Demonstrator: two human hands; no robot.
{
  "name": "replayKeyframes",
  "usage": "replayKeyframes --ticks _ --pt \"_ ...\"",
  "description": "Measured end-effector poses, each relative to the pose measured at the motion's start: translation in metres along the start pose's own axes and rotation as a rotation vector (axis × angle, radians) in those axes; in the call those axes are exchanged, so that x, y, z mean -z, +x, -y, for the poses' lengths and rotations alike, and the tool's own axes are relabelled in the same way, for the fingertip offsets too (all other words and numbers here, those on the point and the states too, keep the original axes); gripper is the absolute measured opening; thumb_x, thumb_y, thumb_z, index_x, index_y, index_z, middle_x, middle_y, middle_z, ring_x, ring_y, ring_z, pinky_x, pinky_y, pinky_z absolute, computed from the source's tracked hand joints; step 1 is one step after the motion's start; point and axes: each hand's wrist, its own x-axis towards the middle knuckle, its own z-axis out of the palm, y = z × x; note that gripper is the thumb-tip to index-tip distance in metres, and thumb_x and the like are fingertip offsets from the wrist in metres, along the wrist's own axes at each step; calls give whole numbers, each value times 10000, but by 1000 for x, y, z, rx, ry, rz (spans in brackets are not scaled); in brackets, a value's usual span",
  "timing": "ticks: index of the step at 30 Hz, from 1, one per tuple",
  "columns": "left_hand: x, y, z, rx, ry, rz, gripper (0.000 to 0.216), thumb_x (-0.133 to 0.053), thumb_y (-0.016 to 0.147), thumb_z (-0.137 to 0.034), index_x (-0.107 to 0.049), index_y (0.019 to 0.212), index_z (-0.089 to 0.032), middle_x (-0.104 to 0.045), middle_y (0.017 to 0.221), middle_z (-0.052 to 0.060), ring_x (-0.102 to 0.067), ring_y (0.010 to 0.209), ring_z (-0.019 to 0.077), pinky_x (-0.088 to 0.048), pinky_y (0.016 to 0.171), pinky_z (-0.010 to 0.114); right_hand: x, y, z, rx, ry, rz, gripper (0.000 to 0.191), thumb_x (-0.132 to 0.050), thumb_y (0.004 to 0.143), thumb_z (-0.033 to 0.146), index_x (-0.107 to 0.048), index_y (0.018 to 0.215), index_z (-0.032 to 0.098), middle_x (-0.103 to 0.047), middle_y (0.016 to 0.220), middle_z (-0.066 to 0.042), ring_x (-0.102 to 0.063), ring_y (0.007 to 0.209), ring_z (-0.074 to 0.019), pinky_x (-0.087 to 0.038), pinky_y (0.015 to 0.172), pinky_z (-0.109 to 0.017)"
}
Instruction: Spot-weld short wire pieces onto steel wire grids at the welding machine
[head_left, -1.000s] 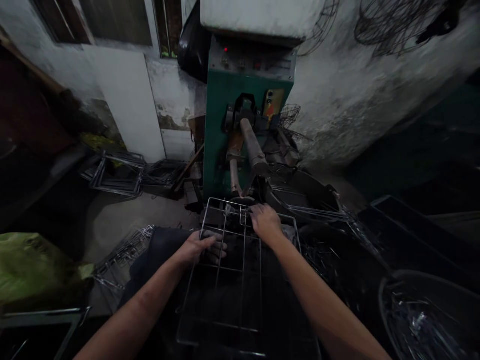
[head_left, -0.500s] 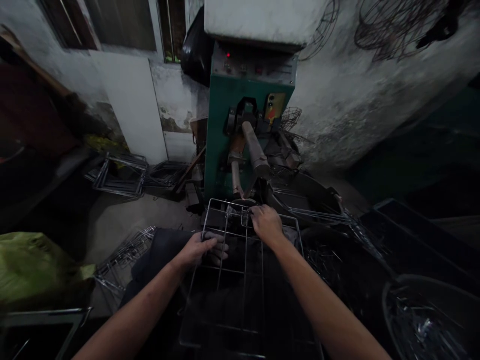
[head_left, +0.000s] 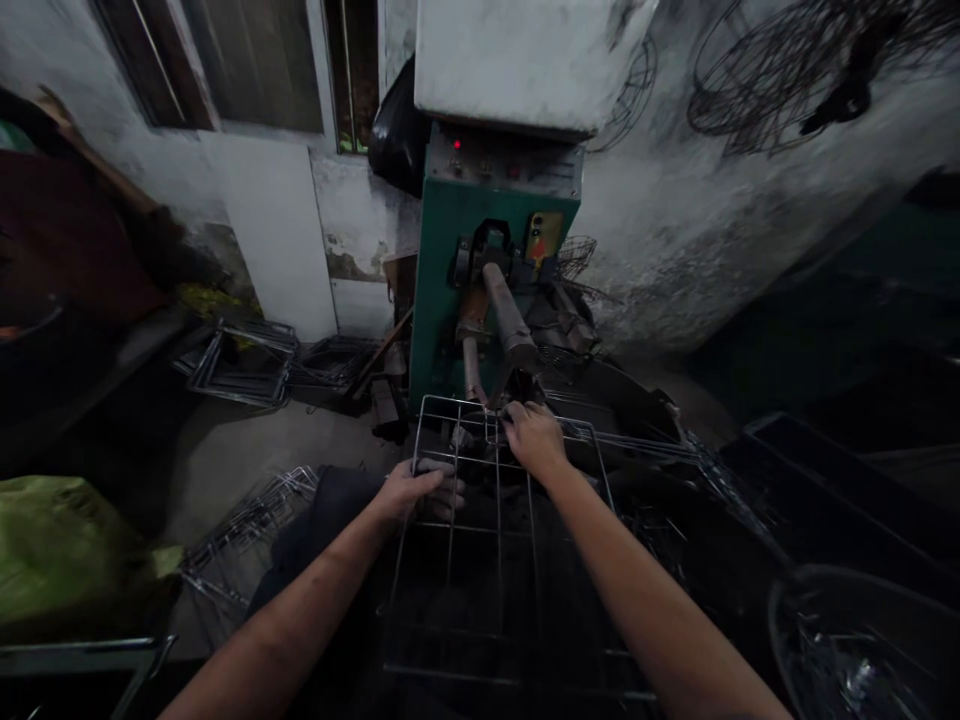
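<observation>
A wire rack (head_left: 499,530) with a thin metal grid tilts away from me over my lap. My left hand (head_left: 424,488) grips its left side wire, the thumb on top and the fingers beneath. At the far edge, my right hand (head_left: 534,438) is closed beside a small wire loop (head_left: 492,426); its fingertips are partly hidden, so whether they pinch the loop is unclear. Just beyond stands a green machine (head_left: 439,310) with a thick upper arm (head_left: 510,318) and a thinner lower arm (head_left: 472,370). The rack's far edge lies at the arms' tips.
Rectangular wire frames (head_left: 244,365) lie stacked on the floor at left, and more wire racks (head_left: 255,530) lie nearer. A basin (head_left: 780,640) of small metal pieces stands at lower right. A green-yellow sack (head_left: 67,545) sits at left. Another person's arm (head_left: 105,160) shows at far left.
The view has tilted up slightly, so the machine sits lower in the picture. The rack has shifted slightly with both hands still on it; my right hand is a little closer to the arm tips.
</observation>
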Motion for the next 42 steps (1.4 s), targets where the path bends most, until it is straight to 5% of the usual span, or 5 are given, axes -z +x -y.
replayKeyframes --ticks 22,27,33,37,42 --pt "-11 1 -5 21 16 -77 398 -779 639 -242 -614 960 -72 -700 871 171 -680 717 250 -547 597 342 2 0 -15 -64 63 31 243 -459 877 235 -600 1039 122 -641 1025 -125 -544 955 -224 -362 864 -315" --pt "-4 -21 -11 37 -20 -135 451 -806 601 -241 -608 973 -80 -698 896 170 -679 718 245 -550 591 338 8 -48 -61 -435 27 -52 443 -496 843 315 -508 1198 50 -549 1218 -226 -513 1098 -304 -360 917 -435" --pt "6 -36 -14 14 -31 -218 456 -816 586 -230 -597 963 -96 -700 858 146 -679 705 241 -540 567 319 -20 -89 -70 -559 537 120 373 -372 865 349 -583 1090 139 -678 895 -105 -635 878 -220 -466 771 -314" --pt "10 -39 -12 22 -36 -244 442 -805 605 -218 -596 976 -101 -700 862 143 -679 716 238 -541 584 323 -27 -85 -61 -541 628 68 346 -369 825 319 -614 984 134 -684 876 -121 -630 891 -232 -460 796 -331" --pt "13 -44 -12 34 -30 -323 441 -806 588 -202 -597 963 -99 -702 870 141 -683 707 243 -547 574 325 -20 -73 -54 -577 767 226 460 -309 860 400 -574 1085 99 -628 563 -37 -626 631 -193 -459 651 -280"
